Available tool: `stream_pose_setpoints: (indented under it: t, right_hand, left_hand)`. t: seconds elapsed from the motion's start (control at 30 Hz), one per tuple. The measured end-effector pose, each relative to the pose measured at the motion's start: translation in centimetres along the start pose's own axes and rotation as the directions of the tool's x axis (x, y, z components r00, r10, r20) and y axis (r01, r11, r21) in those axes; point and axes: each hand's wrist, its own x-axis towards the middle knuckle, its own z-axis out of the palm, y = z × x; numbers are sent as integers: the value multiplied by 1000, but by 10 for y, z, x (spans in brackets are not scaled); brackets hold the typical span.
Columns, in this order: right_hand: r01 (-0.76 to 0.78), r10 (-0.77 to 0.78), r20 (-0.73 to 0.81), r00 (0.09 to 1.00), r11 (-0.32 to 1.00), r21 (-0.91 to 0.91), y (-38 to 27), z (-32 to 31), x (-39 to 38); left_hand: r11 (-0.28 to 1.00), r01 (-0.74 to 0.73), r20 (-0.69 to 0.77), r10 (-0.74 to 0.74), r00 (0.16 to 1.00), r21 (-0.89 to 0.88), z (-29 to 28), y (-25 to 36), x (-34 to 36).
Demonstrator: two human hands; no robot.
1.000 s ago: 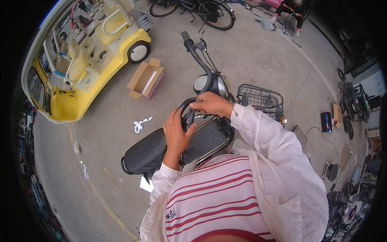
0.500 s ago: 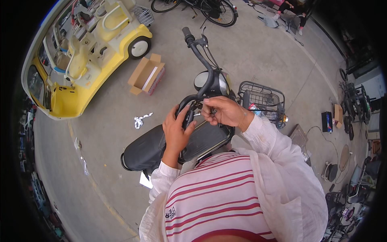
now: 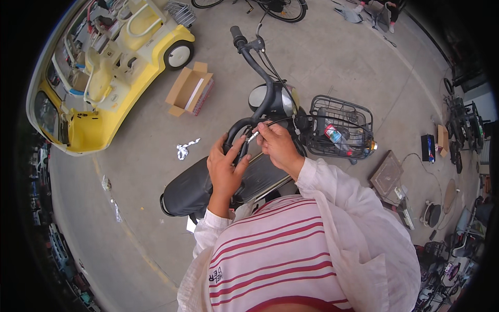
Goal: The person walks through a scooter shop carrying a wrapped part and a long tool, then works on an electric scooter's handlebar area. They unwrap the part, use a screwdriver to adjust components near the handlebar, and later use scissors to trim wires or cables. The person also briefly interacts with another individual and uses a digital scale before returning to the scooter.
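The black handlebar (image 3: 268,96) of a two-wheeler runs across in front of me, with a grip and lever (image 3: 248,44) at its far end. My left hand (image 3: 224,170) is closed round the near end of the handlebar, fingers and thumb on either side. My right hand (image 3: 280,148) pinches a black cable with a silver metal end (image 3: 253,137) close to the left fingertips. The cable arcs off to the right toward the front of the bike. What the silver end touches is partly hidden by my fingers. Beneath my hands lies the long black seat (image 3: 187,187).
A wire basket (image 3: 369,117) holding a bottle (image 3: 332,133) sits right of the round headlight (image 3: 258,98). An open cardboard box (image 3: 183,89) and crumpled white wrapping (image 3: 183,150) lie on the floor. A yellow cart (image 3: 122,104) stands far left. A brown square slab (image 3: 386,170) is at right.
My right hand has turned and drawn in lower and nearer, and the cable with its silver end now shows in its pinch. My left hand stays at the handlebar. The view has shifted slightly.
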Motion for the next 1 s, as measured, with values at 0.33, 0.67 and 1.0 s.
stream_pose_setpoints:
  t: [0.33,0.67,1.0]
  right_hand:
    - [-61,128,113,985,882,-467,-18,0,27]
    - [-209,277,179,944,923,-323,-31,-11,22]
    - [-102,142,-85,986,927,360,-63,-93,5]
  left_hand:
    - [998,26,-12,-27,1000,-65,5,-5,3]
    - [998,24,-6,-25,1000,-50,7,-9,3]
    - [981,48,32,-43,999,-190,-7,-13,-2]
